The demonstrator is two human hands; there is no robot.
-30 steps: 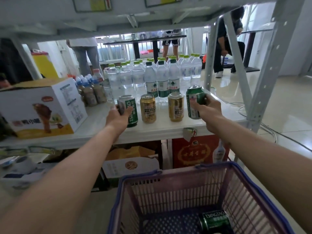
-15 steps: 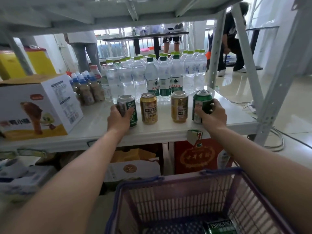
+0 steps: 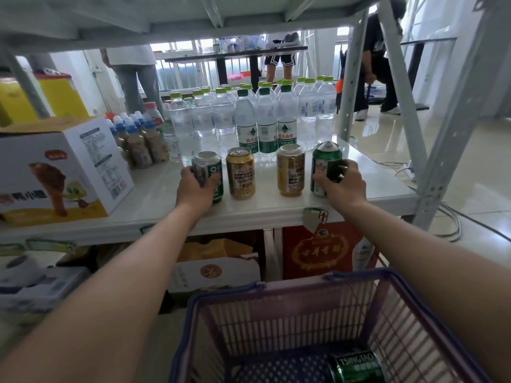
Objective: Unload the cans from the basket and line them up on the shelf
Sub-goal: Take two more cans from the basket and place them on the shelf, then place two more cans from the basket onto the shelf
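4 drink cans stood upright in a row near the front edge of a white shelf (image 3: 154, 200). The 2 outer cans were green with white lettering; the 2 inner cans, the left gold can (image 3: 240, 172) and the right gold can (image 3: 291, 170), were gold with printed labels. All 4 were smooth metal cylinders with silver pull-tab tops, and the shelf surface looked glossy.

The left hand (image 3: 195, 189) was wrapped around the left green can (image 3: 208, 175), thumb on the front and fingers behind it, with the can's base on the shelf. The right hand (image 3: 341, 183) was closed around the right green can (image 3: 325, 167), which leaned slightly to the right; its bottom edge was hidden by the hand. Each gold can stood free, just beside the held can next to it, with a wider gap between the 2 gold ones.

Below, near the camera, sat a purple plastic basket (image 3: 290, 316) with slatted walls and a blue rim. 1 more green can (image 3: 355, 366), printed TSINGTAO, lay on its side on the basket floor.

Behind the row stood clear plastic water bottles (image 3: 265, 117) with green caps. A white cardboard box (image 3: 63, 167) with a printed picture sat at the shelf's left.
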